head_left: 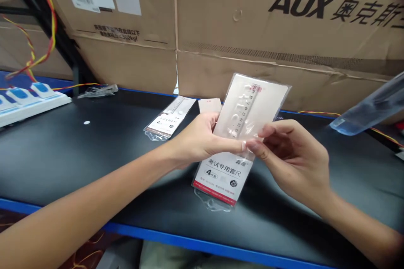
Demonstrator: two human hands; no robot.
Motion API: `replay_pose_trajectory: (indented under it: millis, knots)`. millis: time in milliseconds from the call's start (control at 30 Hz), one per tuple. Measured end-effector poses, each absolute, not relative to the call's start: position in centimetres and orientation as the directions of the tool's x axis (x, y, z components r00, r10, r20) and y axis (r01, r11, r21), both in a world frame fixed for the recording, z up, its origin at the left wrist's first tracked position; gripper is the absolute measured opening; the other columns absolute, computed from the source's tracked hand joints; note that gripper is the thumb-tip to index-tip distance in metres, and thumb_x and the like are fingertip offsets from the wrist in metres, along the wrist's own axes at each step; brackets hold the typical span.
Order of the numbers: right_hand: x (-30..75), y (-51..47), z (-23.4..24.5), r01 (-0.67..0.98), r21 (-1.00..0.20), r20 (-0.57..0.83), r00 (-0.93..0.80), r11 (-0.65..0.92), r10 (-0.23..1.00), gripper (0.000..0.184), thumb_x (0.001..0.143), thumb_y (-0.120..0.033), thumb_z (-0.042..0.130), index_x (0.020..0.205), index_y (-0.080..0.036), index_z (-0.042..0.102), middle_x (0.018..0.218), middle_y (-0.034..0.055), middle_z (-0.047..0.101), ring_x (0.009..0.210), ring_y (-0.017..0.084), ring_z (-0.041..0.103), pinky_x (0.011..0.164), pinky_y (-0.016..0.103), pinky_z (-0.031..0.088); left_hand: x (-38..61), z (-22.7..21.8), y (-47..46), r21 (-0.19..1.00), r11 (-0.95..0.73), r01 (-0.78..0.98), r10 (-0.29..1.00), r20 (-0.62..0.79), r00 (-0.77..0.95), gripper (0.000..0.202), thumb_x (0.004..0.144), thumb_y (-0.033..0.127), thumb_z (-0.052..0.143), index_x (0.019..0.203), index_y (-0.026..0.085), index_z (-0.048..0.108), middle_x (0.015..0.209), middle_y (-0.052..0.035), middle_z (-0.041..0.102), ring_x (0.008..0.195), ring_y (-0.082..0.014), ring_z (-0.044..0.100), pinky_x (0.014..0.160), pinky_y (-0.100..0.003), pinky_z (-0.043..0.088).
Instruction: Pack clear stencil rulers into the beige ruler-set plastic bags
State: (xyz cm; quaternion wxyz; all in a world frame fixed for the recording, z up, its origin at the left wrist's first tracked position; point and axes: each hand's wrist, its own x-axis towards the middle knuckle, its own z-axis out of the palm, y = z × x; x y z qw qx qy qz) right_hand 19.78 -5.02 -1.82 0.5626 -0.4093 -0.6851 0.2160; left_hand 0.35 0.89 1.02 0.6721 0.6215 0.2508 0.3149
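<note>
Head view: left hand [197,138] and right hand [292,155] grips clamp a clear-sleeved ruler set [244,111] with red-edged white label [222,180].

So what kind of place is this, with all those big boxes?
It looks like a workshop or storeroom, I think. Big cardboard cartons are stacked behind a long black workbench with a blue edge, and a power strip sits on it near red and yellow wires.

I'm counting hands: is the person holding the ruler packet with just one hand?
No, the left hand and the right hand both pinch the clear ruler packet.
</note>
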Motion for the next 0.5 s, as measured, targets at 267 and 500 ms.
replay_pose_trajectory:
  millis: [267,500]
  knots:
    - [19.5,-4.8,-1.5,0.16,-0.825,0.533,-0.099,0.542,0.841,0.037,0.088,-0.019,0.071,0.12,-0.032,0.06,0.114,0.0036,0.072,0.092,0.023,0.074,0.073,0.036,0.066,0.7,0.9,0.5,0.983,0.048,-0.176,0.75,0.081,0.656,0.053,0.073,0.01,0.078,0.123,0.014,0.059,0.117,-0.015,0.071,0.099,-0.0287,0.072,0.085,-0.043,0.058]
    - [19.0,-5.9,-0.9,0.163,-0.833,0.524,-0.072,0.528,0.849,0.035,0.087,-0.016,0.072,0.112,-0.034,0.057,0.113,0.003,0.072,0.092,0.025,0.075,0.068,0.036,0.065,0.6,1.0,0.1,0.981,0.029,-0.193,0.716,0.115,0.688,0.049,0.074,0.011,0.078,0.119,0.017,0.061,0.113,-0.0126,0.072,0.101,-0.0293,0.07,0.08,-0.039,0.06]
